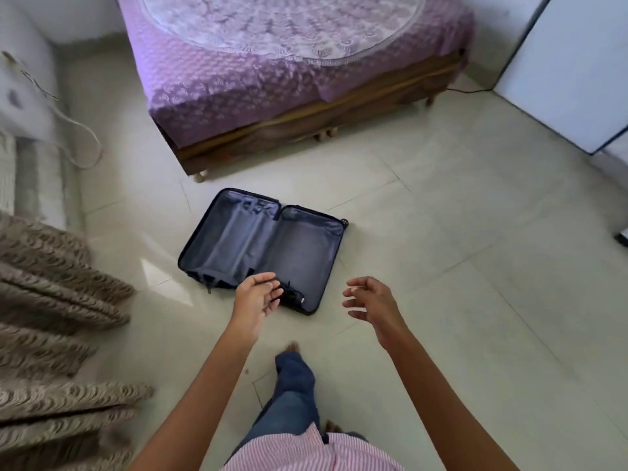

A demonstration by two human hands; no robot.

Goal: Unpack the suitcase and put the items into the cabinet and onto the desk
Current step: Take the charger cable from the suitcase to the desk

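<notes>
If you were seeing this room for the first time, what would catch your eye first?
The open suitcase lies flat on the tiled floor mid-frame, grey lining showing. Behind it stands a purple-covered bed. The left hand hovers at the suitcase's near edge, the right hand beside it, both open.

Your left arm (pixel 207 385) and right arm (pixel 438 402) are bare and reach forward and down, nearly straight at the elbow. Your left hand (pixel 260 297) turns its palm inward, fingers loosely bent and holding nothing. Your right hand (pixel 370 302) hangs apart from it at about the same level and faces it, fingers spread, gently curled and likewise holding nothing. Between the arms your jeans-clad leg (pixel 295 385) is set ahead, bare foot (pixel 291 347) forward.
</notes>
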